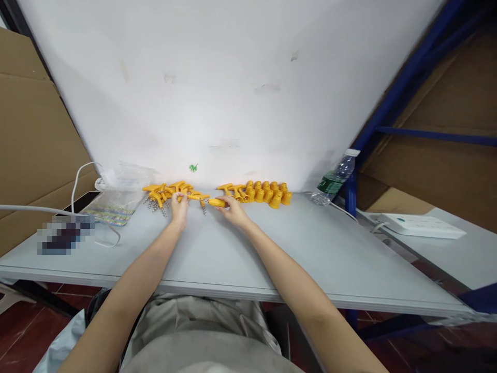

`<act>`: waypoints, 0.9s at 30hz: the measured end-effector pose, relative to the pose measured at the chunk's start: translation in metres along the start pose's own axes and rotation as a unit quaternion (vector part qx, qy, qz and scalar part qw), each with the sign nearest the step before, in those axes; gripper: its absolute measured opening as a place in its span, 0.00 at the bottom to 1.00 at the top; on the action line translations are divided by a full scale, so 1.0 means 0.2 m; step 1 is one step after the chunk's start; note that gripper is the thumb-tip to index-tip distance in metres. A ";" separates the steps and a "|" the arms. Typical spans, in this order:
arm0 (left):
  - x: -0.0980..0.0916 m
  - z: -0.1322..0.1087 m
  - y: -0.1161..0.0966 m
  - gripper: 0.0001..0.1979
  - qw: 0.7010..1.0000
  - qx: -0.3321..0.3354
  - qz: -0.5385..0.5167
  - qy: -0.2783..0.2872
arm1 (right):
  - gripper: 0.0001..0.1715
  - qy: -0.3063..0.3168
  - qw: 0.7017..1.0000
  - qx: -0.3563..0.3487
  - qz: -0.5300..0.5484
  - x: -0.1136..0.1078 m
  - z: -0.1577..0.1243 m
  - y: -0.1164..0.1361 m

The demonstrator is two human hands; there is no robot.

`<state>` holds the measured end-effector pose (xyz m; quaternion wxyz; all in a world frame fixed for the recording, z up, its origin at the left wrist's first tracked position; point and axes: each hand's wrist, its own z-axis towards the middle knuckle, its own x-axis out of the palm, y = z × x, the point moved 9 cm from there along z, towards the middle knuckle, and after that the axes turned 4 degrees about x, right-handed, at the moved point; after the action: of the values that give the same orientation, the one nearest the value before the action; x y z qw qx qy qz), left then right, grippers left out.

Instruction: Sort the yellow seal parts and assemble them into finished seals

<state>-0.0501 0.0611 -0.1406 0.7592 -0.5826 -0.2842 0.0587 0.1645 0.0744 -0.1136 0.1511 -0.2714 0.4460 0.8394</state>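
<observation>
Both my arms reach to the far edge of a grey table (272, 248). My left hand (179, 204) is closed in a pinch on a yellow T-handled corkscrew (194, 197), beside a pile of the same corkscrews (161, 194). My right hand (233, 207) is closed on a yellow cap piece (216, 202) lying just right of that corkscrew. A cluster of yellow caps (267, 192) stands to the right of my right hand, against the white wall.
Clear plastic bags (118, 199) and a white cable (83, 173) lie at the left. A water bottle (334, 178) lies at the right. A white power strip (421, 225) sits on the neighbouring table. Cardboard stands on both sides, with a blue rack at the right.
</observation>
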 end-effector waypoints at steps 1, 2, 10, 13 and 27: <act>0.01 0.00 -0.01 0.10 1.000 0.013 -0.010 0.007 | 0.19 -0.002 1.000 -0.006 -0.003 0.00 0.00 0.00; 0.02 0.00 -0.01 0.09 0.999 0.026 -0.021 0.018 | 0.19 -0.004 1.000 -0.013 -0.007 -0.01 0.00 0.01; 0.19 -0.10 -0.11 0.09 0.924 0.184 0.244 0.232 | 0.19 -0.013 0.998 -0.052 -0.027 -0.06 0.00 0.04; 0.22 -0.16 -0.15 0.14 0.852 0.268 0.363 0.266 | 0.22 -0.003 0.999 -0.025 0.019 -0.09 0.00 0.00; 0.23 -0.19 -0.26 0.10 0.790 0.297 0.476 0.249 | 0.37 0.038 0.960 0.198 0.194 -0.09 -0.06 -0.04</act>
<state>-0.0059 0.0327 -0.0824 0.8153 -0.3843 0.2593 0.3469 0.1860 0.0692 -0.1141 0.0189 -0.1756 0.6531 0.7364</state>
